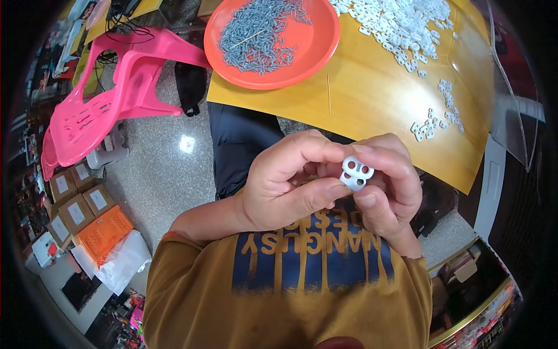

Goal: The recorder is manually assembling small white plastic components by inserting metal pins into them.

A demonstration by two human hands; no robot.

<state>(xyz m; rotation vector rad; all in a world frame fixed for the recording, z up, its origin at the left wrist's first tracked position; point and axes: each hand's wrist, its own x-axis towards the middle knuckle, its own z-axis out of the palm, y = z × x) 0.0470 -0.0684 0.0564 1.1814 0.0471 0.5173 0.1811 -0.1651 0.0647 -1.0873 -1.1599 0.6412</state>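
Between my two hands, close in front of my chest, is a white plastic cord lock point(356, 173) with pairs of round holes, one part overlapping the other. My left hand point(293, 180) is closed, its thumb and index fingertip pinching the lock from the left. From the other side my right hand point(390, 183) grips it, with the index finger along the top and the thumb near its lower edge. The other fingers of both hands are curled and partly hidden. Beyond the hands, an orange-red plate point(323, 36) holds a heap of small metal springs point(256, 43).
A yellow table point(372, 99) bears a large pile of white cord lock pieces point(401, 26) and a smaller scatter point(430, 125). A thin stick point(329, 93) lies near its edge. At left stand a pink plastic chair point(87, 122) and stacked cardboard boxes point(75, 214).
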